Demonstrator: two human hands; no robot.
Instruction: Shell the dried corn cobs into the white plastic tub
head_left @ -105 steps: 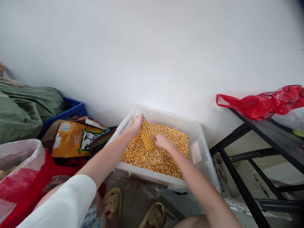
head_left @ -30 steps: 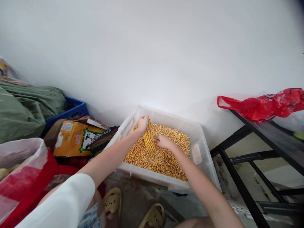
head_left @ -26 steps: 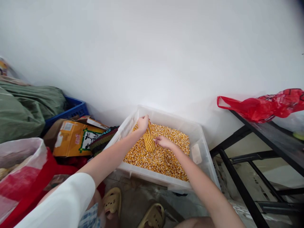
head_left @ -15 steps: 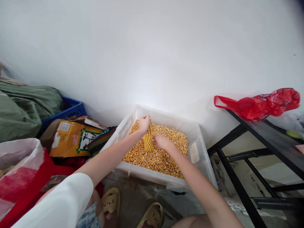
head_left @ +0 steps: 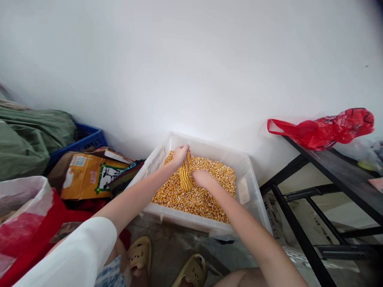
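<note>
Curling in against the cob's right side, the right hand [head_left: 202, 178] now shows its back, where a second ago its fingers were extended and visible. Fingertips hidden; cannot tell whether they pinch or press. Left hand [head_left: 180, 154]: fingers wrapped around the upper end of the corn cob [head_left: 186, 178]. Compared with the earliest view, this hand sits further right over the tub [head_left: 185, 219], and the cob leans less. Cob position: inside the tub's outline, lower end down by the loose kernels [head_left: 169, 196]; contact with them unclear. Facing side carries full rows. Judgement: steadier cob, right hand closer in, so work seems concentrated on that right flank, with much of the cob apparently still to do.
</note>
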